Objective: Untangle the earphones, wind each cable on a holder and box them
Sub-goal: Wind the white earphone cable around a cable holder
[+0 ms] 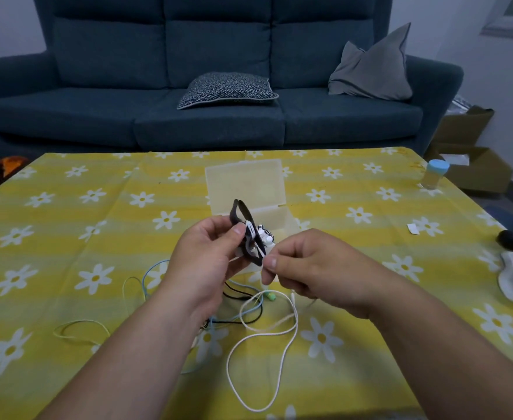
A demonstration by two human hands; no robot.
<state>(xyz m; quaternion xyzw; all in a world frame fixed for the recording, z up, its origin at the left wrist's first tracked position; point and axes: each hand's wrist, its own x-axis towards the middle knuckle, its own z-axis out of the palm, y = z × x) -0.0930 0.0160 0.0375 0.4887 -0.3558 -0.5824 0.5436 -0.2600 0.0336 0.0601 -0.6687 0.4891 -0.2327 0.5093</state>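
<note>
Slack white cable (228, 362) looped at 6 o'clock, crossing blue and black cables (250, 319) under the wrists. Left hand (200, 262) gripping dark holder (243, 216) at centre, right hand (306, 268) pinching the white cable at its lower end. Open box (249, 189) at 12 o'clock. Likely risks: snagging and dragging the tangle up while winding; wraps sliding off with a loosened pinch.
</note>
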